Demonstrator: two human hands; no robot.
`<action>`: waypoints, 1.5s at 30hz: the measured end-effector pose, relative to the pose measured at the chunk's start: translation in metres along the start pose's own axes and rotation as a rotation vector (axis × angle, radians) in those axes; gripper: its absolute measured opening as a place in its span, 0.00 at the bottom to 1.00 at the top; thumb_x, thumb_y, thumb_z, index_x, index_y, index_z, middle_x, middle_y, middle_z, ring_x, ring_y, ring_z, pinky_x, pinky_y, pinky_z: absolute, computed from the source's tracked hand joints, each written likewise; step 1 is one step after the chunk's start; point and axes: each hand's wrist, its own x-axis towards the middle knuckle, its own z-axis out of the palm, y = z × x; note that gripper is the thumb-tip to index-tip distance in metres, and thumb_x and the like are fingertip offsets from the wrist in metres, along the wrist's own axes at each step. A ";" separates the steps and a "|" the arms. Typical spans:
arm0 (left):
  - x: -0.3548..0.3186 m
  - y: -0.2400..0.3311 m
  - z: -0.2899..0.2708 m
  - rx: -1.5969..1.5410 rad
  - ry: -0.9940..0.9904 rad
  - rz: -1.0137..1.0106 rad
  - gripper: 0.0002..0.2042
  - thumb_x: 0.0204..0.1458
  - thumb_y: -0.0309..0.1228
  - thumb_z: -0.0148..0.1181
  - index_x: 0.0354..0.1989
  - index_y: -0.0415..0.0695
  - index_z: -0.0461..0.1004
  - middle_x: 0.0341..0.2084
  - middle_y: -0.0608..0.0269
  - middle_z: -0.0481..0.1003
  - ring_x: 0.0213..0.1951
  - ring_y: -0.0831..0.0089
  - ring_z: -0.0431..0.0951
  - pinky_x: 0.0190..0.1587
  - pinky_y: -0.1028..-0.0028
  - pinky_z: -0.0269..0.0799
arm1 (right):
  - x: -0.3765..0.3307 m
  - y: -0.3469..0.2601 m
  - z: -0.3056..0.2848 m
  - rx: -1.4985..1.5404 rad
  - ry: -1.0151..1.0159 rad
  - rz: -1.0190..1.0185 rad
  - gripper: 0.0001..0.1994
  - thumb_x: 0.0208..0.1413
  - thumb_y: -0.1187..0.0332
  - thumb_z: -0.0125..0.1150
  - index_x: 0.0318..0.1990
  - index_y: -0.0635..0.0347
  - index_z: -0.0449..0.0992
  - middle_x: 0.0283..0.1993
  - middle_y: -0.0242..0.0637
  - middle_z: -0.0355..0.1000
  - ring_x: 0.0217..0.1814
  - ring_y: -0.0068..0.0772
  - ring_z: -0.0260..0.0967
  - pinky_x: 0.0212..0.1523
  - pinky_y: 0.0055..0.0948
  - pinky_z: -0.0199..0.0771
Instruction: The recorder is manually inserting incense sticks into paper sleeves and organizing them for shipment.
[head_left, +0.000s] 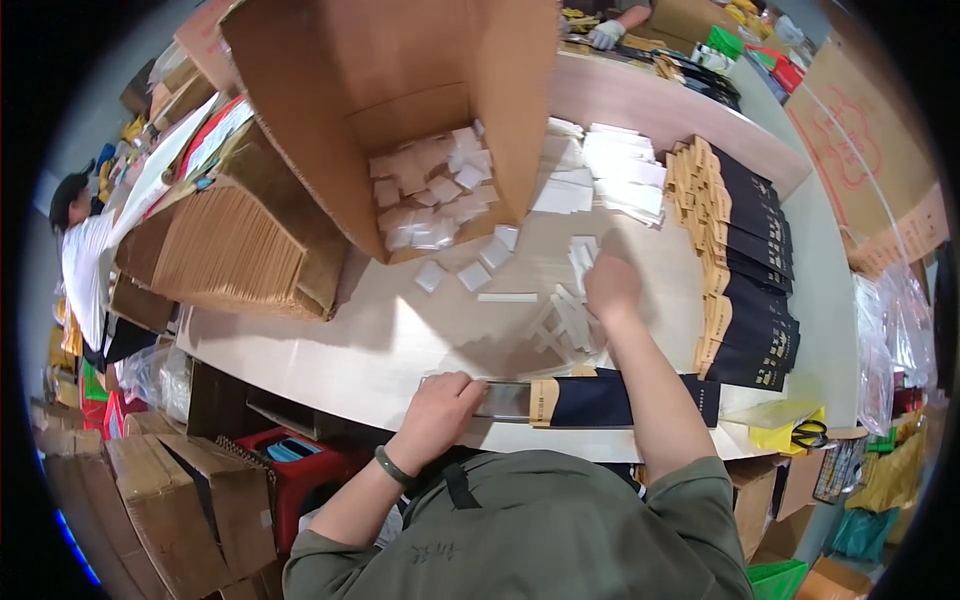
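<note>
My left hand point(437, 412) lies at the table's front edge, its fingers closed over the end of a flat, shiny grey, see-through packet point(507, 401). The packet's other end meets a dark navy sleeve point(590, 401) with a tan end. Farther in, my right hand point(612, 285) reaches over the table with its fingers curled down beside a small bundle of white strips point(581, 257). Whatever its fingertips pinch is hidden. Just nearer to me is a loose heap of white strips point(568, 325), and a single white strip point(507, 297) lies left of it.
A tall cardboard box point(500, 130) lies with its opening toward me, holding many small white packets point(432, 190). White paper stacks point(622, 165) stand behind my right hand. Overlapping navy-and-tan sleeves point(745, 270) line the right. Another cardboard box point(225, 240) stands left; scissors point(808, 433) lie front right.
</note>
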 end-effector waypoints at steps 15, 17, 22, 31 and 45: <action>-0.013 -0.231 -0.181 0.479 0.333 -0.712 0.12 0.57 0.37 0.55 0.37 0.41 0.79 0.32 0.45 0.78 0.38 0.48 0.78 0.39 0.57 0.74 | -0.109 -0.094 -0.042 0.195 -0.515 -0.957 0.05 0.43 0.72 0.61 0.29 0.60 0.73 0.30 0.42 0.73 0.34 0.46 0.73 0.34 0.40 0.74; 0.002 -0.211 -0.180 0.466 0.269 -0.712 0.10 0.55 0.35 0.55 0.34 0.43 0.79 0.30 0.44 0.78 0.37 0.48 0.78 0.39 0.55 0.74 | -0.129 -0.086 -0.013 0.164 -0.326 -1.177 0.05 0.44 0.69 0.61 0.26 0.56 0.70 0.30 0.39 0.71 0.36 0.45 0.72 0.37 0.43 0.74; -0.010 -0.230 -0.180 0.583 0.371 -0.819 0.09 0.55 0.30 0.54 0.37 0.38 0.77 0.35 0.41 0.77 0.40 0.41 0.76 0.39 0.54 0.72 | -0.148 -0.088 -0.027 0.417 -0.389 -0.829 0.04 0.53 0.67 0.59 0.32 0.56 0.75 0.31 0.42 0.71 0.38 0.49 0.70 0.38 0.46 0.71; -0.092 -0.132 -0.045 -1.004 0.964 -0.680 0.07 0.64 0.30 0.53 0.42 0.40 0.76 0.28 0.71 0.71 0.30 0.84 0.66 0.35 0.83 0.62 | -0.164 -0.073 -0.039 0.402 -0.104 -0.768 0.12 0.45 0.68 0.69 0.37 0.57 0.74 0.39 0.39 0.72 0.41 0.47 0.70 0.41 0.41 0.69; 0.008 -0.001 0.053 -0.481 0.274 -0.059 0.04 0.47 0.26 0.62 0.32 0.44 0.79 0.30 0.54 0.74 0.38 0.53 0.76 0.41 0.62 0.73 | -0.177 -0.032 -0.034 0.304 -0.158 -0.829 0.23 0.38 0.64 0.71 0.43 0.66 0.75 0.55 0.54 0.67 0.57 0.59 0.64 0.56 0.49 0.66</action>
